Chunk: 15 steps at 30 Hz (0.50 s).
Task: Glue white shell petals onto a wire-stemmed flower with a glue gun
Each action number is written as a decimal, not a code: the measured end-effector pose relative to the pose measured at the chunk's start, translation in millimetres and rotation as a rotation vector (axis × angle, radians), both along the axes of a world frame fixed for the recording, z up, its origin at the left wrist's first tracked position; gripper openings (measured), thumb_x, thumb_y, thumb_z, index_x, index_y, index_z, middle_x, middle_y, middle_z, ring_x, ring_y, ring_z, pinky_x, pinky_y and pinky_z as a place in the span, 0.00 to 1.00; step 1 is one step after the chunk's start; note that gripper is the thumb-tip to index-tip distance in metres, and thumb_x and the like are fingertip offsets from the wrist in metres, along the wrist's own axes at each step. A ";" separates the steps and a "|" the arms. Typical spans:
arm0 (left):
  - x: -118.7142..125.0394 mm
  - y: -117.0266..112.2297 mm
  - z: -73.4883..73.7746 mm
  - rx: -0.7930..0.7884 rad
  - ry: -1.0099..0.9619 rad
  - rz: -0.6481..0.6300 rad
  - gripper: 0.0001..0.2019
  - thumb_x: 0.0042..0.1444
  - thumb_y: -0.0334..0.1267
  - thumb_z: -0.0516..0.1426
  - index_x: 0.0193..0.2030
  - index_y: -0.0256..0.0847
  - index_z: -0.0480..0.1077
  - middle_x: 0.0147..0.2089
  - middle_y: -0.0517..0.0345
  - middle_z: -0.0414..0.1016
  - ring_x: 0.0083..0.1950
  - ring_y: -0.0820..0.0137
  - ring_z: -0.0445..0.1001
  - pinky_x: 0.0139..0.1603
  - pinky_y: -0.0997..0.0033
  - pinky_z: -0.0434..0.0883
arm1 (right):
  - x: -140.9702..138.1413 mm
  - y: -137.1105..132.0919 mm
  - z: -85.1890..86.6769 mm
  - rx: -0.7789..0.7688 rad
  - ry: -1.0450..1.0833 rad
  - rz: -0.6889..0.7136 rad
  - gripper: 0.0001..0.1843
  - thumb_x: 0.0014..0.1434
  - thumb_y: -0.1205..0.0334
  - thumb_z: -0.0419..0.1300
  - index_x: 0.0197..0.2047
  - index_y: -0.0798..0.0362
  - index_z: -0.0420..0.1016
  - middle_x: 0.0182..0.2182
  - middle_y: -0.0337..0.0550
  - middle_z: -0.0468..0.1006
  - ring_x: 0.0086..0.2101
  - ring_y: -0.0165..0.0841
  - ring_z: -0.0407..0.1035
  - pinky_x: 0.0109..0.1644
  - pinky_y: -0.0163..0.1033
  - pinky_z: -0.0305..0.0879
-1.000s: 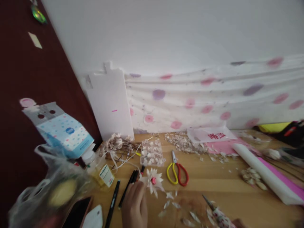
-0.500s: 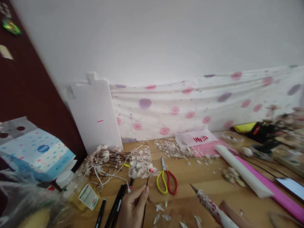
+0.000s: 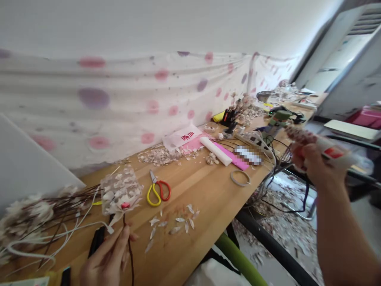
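My left hand (image 3: 105, 260) is at the bottom left, fingers pinched on the thin dark stem of a handmade flower (image 3: 123, 205) with white petals and a red centre. My right hand (image 3: 311, 163) is raised at the right, off the table edge, closed round a glue gun (image 3: 323, 147) wrapped in patterned tape; a cable hangs from it. Loose white petals (image 3: 175, 224) lie on the wooden table (image 3: 205, 194) between the hands.
Yellow and red scissors (image 3: 157, 190) lie mid-table beside a clear box of petals (image 3: 119, 190). Finished flower stems (image 3: 35, 210) and white cables lie at the left. A white roll (image 3: 214, 151), pink paper, a tape ring (image 3: 239, 178) and clutter fill the far end. The floor is littered with scraps.
My view has swung to the right along the table. My right hand has lifted the glue gun from low over the table up to the right. My left hand keeps hold of the flower stem.
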<state>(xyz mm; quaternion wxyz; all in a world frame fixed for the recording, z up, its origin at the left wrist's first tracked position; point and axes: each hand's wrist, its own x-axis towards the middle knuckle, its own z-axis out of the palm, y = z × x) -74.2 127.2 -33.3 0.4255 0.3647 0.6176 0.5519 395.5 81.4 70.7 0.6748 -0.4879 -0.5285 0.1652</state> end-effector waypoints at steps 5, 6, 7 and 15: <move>5.4 6.3 1.1 -0.018 -0.111 -0.064 0.20 0.29 0.50 0.75 0.32 0.45 0.84 0.26 0.62 0.82 0.22 0.76 0.68 0.17 0.83 0.65 | -45.4 12.0 100.7 0.109 -0.141 -0.272 0.27 0.63 0.57 0.42 0.23 0.59 0.74 0.21 0.27 0.73 0.16 0.13 0.62 0.18 0.25 0.44; 8.2 7.0 2.1 -0.010 -0.125 -0.081 0.19 0.30 0.50 0.75 0.31 0.46 0.84 0.26 0.62 0.82 0.21 0.77 0.68 0.17 0.84 0.65 | -60.1 15.2 119.3 -0.018 -0.236 -0.288 0.34 0.57 0.56 0.30 0.14 0.62 0.66 0.28 0.33 0.78 0.20 0.12 0.66 0.19 0.27 0.44; 11.1 7.6 2.9 -0.008 -0.149 -0.099 0.18 0.30 0.49 0.75 0.30 0.46 0.84 0.25 0.63 0.82 0.21 0.77 0.67 0.16 0.84 0.65 | -75.4 17.8 134.6 -0.200 -0.414 -0.290 0.31 0.49 0.57 0.25 0.08 0.62 0.55 0.36 0.38 0.80 0.26 0.14 0.70 0.20 0.27 0.41; 10.2 6.3 -3.8 -0.167 -0.430 -0.117 0.23 0.19 0.48 0.77 0.27 0.43 0.83 0.21 0.58 0.80 0.20 0.72 0.72 0.15 0.81 0.70 | -171.5 28.7 80.3 0.125 0.061 0.176 0.27 0.64 0.35 0.48 0.32 0.50 0.66 0.22 0.27 0.66 0.17 0.20 0.63 0.16 0.26 0.56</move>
